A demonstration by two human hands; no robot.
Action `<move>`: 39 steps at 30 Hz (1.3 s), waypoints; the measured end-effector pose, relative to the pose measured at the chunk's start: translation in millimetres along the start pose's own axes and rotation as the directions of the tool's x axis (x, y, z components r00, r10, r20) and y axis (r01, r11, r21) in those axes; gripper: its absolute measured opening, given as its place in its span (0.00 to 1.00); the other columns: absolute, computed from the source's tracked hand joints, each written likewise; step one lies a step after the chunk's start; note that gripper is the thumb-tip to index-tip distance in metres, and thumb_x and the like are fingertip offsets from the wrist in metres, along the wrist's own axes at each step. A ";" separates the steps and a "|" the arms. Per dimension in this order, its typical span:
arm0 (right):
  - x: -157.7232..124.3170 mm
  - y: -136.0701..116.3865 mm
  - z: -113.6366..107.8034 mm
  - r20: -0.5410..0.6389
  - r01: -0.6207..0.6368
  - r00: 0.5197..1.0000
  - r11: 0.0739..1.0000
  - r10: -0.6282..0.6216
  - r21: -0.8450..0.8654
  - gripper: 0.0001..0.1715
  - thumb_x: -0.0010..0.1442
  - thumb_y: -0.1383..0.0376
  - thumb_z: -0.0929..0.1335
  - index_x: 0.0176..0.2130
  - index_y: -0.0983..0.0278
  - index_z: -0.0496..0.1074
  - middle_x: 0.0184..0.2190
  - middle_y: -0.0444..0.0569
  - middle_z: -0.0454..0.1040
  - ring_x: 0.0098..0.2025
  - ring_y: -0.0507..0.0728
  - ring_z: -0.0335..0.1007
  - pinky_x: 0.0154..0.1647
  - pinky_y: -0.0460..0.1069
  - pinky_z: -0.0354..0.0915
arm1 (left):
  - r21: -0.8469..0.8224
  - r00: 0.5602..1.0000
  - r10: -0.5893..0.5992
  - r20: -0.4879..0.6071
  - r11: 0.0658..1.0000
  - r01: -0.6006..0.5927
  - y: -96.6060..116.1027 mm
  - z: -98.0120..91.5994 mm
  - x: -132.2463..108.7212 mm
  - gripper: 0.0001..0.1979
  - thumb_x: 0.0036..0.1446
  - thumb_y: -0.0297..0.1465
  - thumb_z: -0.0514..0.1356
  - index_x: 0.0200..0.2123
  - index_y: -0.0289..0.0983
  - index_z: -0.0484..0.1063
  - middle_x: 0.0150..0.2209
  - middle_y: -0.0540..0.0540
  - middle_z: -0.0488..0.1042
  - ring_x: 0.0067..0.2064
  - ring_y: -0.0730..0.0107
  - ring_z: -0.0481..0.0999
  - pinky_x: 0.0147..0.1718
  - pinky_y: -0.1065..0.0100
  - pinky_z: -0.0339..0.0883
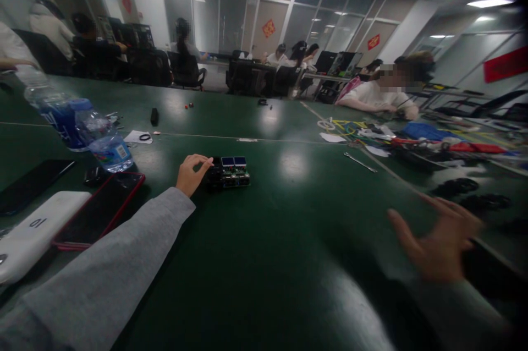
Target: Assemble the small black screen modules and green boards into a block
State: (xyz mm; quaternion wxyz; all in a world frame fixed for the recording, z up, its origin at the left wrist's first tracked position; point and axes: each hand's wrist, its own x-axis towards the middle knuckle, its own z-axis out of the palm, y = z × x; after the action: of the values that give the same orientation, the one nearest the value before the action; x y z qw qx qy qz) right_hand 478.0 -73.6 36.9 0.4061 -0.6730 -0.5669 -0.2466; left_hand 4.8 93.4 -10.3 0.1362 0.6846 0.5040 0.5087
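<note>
A small row of electronic modules [235,172] lies on the green table, with two dark blue screens on top and bare circuit boards with sockets along the front. Its left end is a black block [215,174]. My left hand [192,174] is at that end, fingers bent together with the tips on the block's upper left edge; part of the grip is hidden. Off to the right, my right hand [441,238] is raised above the table, smeared by motion. Its thumb stands apart from the fingers, and nothing shows in it.
Water bottles [109,144], a red-edged phone [101,210] and a white device [39,232] are at left. A wrench [360,162] lies right of centre, before tangled cables [350,126]. A person [379,95] leans on the table's far right; others sit behind.
</note>
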 end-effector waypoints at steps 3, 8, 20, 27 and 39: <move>-3.1 -86.6 51.0 0.183 0.114 0.970 0.962 -0.161 0.247 0.34 0.59 0.43 0.62 0.58 0.58 0.60 0.56 0.60 0.57 0.59 0.69 0.52 0.54 0.68 0.54 | -0.009 1.000 -0.018 0.014 1.000 0.018 1.1 -0.6 0.0 0.18 0.59 0.44 0.54 0.25 0.40 0.75 0.36 0.48 0.76 0.44 0.64 0.72 0.48 0.60 0.63; -12.8 -207.5 127.8 0.395 0.165 0.802 0.803 -0.447 0.573 0.34 0.60 0.49 0.65 0.60 0.55 0.55 0.59 0.55 0.53 0.59 0.66 0.54 0.56 0.64 0.59 | 0.004 0.999 -0.034 0.006 0.999 0.034 3.5 -1.6 0.8 0.20 0.61 0.44 0.51 0.26 0.40 0.74 0.35 0.48 0.76 0.43 0.65 0.72 0.48 0.60 0.63; -14.0 -205.3 161.7 0.448 0.033 0.772 0.732 -0.451 0.681 0.18 0.58 0.65 0.68 0.49 0.59 0.65 0.53 0.52 0.61 0.52 0.61 0.63 0.51 0.60 0.67 | -0.015 0.998 -0.042 0.037 0.999 0.042 6.7 2.0 3.7 0.20 0.61 0.44 0.51 0.26 0.40 0.74 0.35 0.49 0.76 0.43 0.65 0.73 0.49 0.58 0.64; -18.2 -205.5 164.5 0.458 -0.023 0.814 0.768 -0.357 0.640 0.21 0.61 0.65 0.63 0.54 0.63 0.59 0.47 0.55 0.66 0.46 0.62 0.67 0.47 0.60 0.68 | -0.029 0.998 -0.045 0.045 0.998 0.046 2.1 6.4 3.8 0.19 0.61 0.44 0.51 0.26 0.40 0.73 0.34 0.48 0.76 0.43 0.65 0.73 0.49 0.58 0.64; -14.8 -195.6 180.0 0.524 -0.221 0.832 0.759 -0.181 0.612 0.16 0.60 0.66 0.59 0.48 0.65 0.63 0.42 0.55 0.69 0.45 0.62 0.65 0.48 0.61 0.64 | -0.018 0.996 -0.053 0.078 0.998 0.055 3.8 5.7 3.3 0.20 0.60 0.45 0.51 0.26 0.40 0.74 0.34 0.48 0.76 0.42 0.64 0.73 0.49 0.58 0.64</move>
State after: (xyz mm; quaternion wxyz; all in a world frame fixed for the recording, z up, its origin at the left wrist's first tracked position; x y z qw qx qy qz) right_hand 263.0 72.1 -21.4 0.4344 -0.5373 -0.7012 0.1761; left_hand 11.5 96.3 -8.3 0.1762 0.6884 0.5117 0.4830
